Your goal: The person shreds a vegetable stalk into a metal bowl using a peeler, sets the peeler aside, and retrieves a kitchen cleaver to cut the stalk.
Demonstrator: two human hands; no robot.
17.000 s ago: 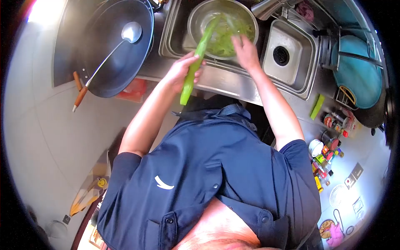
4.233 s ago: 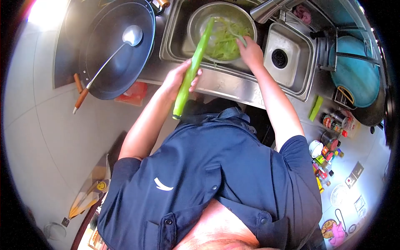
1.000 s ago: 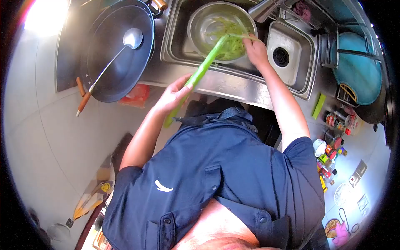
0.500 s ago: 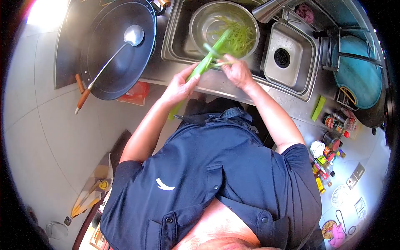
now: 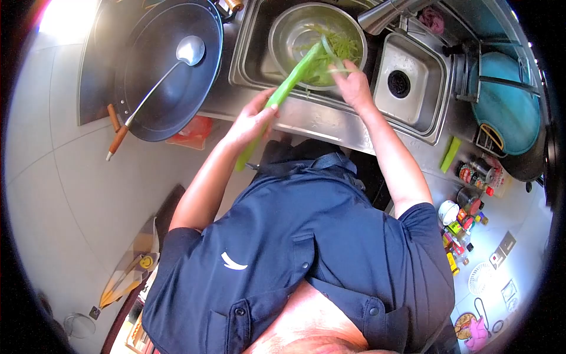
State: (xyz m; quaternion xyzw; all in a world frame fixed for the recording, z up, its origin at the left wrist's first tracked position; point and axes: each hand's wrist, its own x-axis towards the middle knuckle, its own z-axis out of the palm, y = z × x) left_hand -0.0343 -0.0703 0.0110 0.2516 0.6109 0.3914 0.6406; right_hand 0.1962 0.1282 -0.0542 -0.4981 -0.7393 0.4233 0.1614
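A long pale-green stalk (image 5: 290,84) slants from the front of my body up over the steel bowl (image 5: 280,50). My left hand (image 5: 254,121) is wrapped round its middle. Beside the stalk's far end, my right hand (image 5: 354,87) is closed on a thin light-coloured tool (image 5: 333,54), which looks like a peeler; its details are blurred. Green peelings (image 5: 343,50) lie in the bowl, which stands in the left sink basin.
At the left a large wok (image 5: 165,88) holds a ladle (image 5: 190,51). The small sink basin (image 5: 407,109) is on the right, with a green piece (image 5: 451,154), bottles (image 5: 457,236) and a blue-green round board (image 5: 506,106) beyond it.
Since half a second ago, my right hand has moved up and right with the tool, from near my left hand to the stalk's far end. My left hand still grips the stalk.
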